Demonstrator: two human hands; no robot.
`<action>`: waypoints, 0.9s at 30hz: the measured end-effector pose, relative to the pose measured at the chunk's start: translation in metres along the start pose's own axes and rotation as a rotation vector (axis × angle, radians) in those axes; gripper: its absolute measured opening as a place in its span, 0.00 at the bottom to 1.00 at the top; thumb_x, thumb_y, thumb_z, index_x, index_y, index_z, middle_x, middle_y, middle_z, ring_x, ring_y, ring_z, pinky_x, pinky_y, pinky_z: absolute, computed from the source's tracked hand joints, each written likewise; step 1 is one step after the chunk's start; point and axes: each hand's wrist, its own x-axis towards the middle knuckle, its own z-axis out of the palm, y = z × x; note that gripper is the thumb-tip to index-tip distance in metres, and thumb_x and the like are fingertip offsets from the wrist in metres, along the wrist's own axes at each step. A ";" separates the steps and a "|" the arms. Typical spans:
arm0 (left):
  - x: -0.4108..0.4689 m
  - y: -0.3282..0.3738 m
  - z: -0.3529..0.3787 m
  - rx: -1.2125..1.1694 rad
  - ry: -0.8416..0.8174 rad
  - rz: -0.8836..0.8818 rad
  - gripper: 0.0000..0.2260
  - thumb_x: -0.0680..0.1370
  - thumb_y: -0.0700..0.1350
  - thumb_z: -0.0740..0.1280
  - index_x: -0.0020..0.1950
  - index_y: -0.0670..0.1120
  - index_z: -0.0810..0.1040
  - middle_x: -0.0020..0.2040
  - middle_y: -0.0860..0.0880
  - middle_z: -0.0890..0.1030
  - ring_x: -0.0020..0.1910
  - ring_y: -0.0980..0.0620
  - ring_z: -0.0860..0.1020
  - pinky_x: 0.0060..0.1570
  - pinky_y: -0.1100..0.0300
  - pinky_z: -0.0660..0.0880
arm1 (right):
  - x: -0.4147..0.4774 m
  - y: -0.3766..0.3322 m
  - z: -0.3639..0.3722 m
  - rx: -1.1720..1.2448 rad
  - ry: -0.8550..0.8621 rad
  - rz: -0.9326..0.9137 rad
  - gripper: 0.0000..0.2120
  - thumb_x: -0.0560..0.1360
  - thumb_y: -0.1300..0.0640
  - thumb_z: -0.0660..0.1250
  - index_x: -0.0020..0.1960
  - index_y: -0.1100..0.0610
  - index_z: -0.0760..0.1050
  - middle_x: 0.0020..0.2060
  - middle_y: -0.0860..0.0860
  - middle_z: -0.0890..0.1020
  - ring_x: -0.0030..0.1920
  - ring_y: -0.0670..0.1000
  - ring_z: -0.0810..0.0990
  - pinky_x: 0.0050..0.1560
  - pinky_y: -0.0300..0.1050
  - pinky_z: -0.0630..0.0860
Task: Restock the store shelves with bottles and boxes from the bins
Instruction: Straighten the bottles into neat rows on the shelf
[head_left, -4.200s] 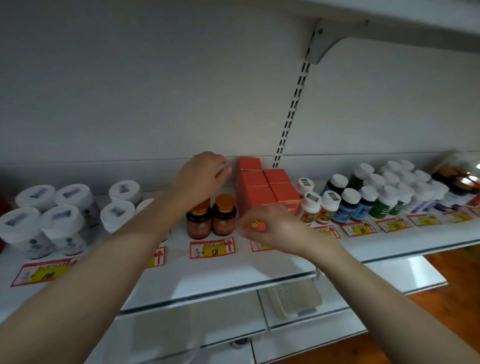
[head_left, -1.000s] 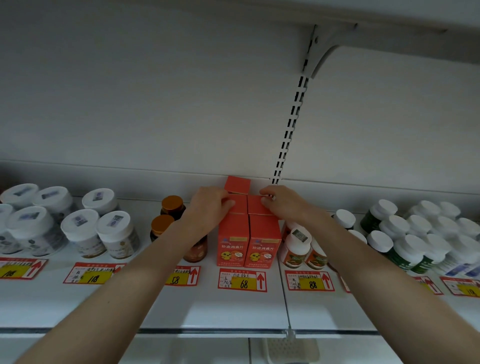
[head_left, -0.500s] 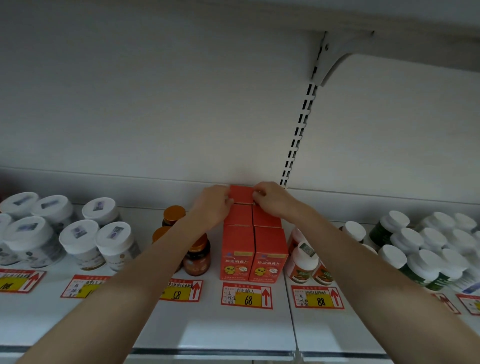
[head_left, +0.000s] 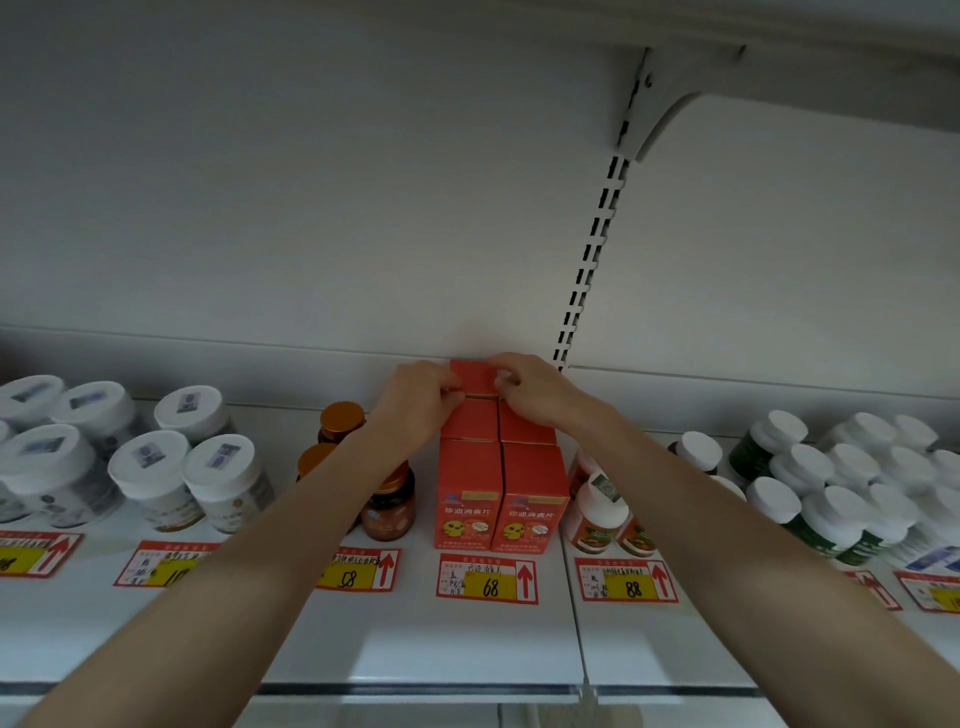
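Since the earlier frame both hands sit further back. We find left hand (head_left: 421, 400) and right hand (head_left: 524, 395) pinching the back box (head_left: 471, 376) at its 9 and 3 o'clock edges, seating it behind four shelved boxes (head_left: 467, 493). Bins unseen; we cannot judge what remains.

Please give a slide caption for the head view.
Left hand and right hand pinch the rear red cardboard box on the white metal shelf.
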 end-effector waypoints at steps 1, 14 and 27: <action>0.000 0.000 0.000 0.002 0.000 0.000 0.12 0.79 0.42 0.61 0.58 0.41 0.79 0.55 0.43 0.81 0.54 0.47 0.76 0.49 0.64 0.64 | 0.000 -0.001 0.000 -0.002 0.000 -0.002 0.17 0.79 0.63 0.53 0.66 0.58 0.70 0.63 0.56 0.74 0.62 0.55 0.72 0.61 0.46 0.68; 0.001 -0.004 -0.001 -0.042 0.013 -0.020 0.10 0.78 0.44 0.64 0.55 0.41 0.81 0.52 0.43 0.81 0.50 0.48 0.77 0.44 0.66 0.65 | 0.000 -0.003 0.002 -0.059 0.008 0.006 0.17 0.79 0.63 0.54 0.65 0.57 0.73 0.64 0.54 0.75 0.62 0.55 0.73 0.62 0.47 0.69; -0.001 -0.007 0.001 -0.060 0.044 0.002 0.10 0.77 0.43 0.64 0.50 0.39 0.81 0.47 0.42 0.82 0.45 0.48 0.77 0.40 0.65 0.64 | 0.001 0.003 0.005 -0.024 0.020 0.034 0.18 0.79 0.62 0.53 0.66 0.56 0.71 0.66 0.54 0.73 0.65 0.53 0.71 0.65 0.44 0.65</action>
